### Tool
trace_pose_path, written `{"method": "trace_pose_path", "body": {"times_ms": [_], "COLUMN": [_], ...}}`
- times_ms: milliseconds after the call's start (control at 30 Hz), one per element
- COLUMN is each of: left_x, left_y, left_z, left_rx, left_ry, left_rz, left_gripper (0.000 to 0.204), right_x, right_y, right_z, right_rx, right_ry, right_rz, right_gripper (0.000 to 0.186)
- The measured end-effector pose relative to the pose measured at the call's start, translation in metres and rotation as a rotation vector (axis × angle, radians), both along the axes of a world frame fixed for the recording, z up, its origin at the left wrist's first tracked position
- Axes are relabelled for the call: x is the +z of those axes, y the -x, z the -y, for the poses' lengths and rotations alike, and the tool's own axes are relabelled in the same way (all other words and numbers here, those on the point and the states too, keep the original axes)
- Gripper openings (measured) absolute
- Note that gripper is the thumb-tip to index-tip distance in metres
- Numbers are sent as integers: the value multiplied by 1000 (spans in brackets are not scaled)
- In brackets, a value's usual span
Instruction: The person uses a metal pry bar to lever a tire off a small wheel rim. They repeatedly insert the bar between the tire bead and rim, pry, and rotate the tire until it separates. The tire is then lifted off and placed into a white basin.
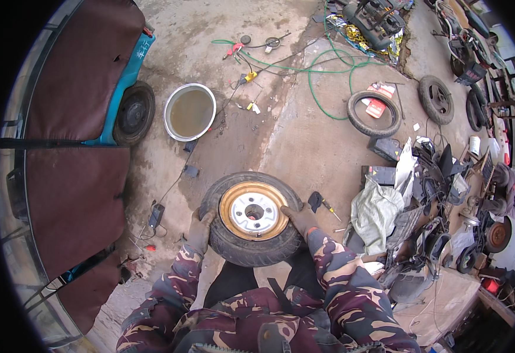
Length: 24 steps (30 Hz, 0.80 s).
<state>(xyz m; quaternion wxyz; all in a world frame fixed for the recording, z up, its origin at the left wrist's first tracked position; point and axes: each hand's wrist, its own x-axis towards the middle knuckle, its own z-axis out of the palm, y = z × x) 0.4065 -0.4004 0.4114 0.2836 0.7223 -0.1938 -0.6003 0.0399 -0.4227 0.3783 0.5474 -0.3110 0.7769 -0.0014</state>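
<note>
A small wheel with a black tyre (225,250) and a yellow rim with a silver centre (238,204) is held in front of my body, its face turned up. My left hand (200,231), in a greyish glove, is closed on the tyre's left side. On the opposite side my right hand (300,219) grips the tyre, with its thumb reaching in toward the rim. The fingers under the tyre are hidden on both sides. A yellow-handled screwdriver (330,207) lies on the ground just right of my right hand, beside a small black object (315,200).
A metal basin of murky water (167,117) stands ahead left, near a teal three-wheeled vehicle (116,112) with maroon covers. A loose tyre (357,122), green hose (310,88) and cables lie ahead. Piled parts and a pale sack (375,215) are at right; another person (513,185) is at the far right.
</note>
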Motion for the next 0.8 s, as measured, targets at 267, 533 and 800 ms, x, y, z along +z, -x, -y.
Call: {"method": "trace_pose_path", "body": {"times_ms": [267, 533, 800], "left_x": [-14, -33, -137], "left_y": [73, 182, 220], "left_z": [114, 243, 348], "left_rx": [230, 440, 574], "left_ry": [101, 34, 62], "left_rz": [23, -41, -261], "left_gripper": [83, 91, 79], "right_x": [-16, -42, -57], "right_y": [50, 135, 149], "right_z": [193, 362, 513], "right_rx": [216, 280, 442], "right_ry": [85, 139, 163], "right_rz": [17, -1, -198], "right_gripper": [123, 124, 118]}}
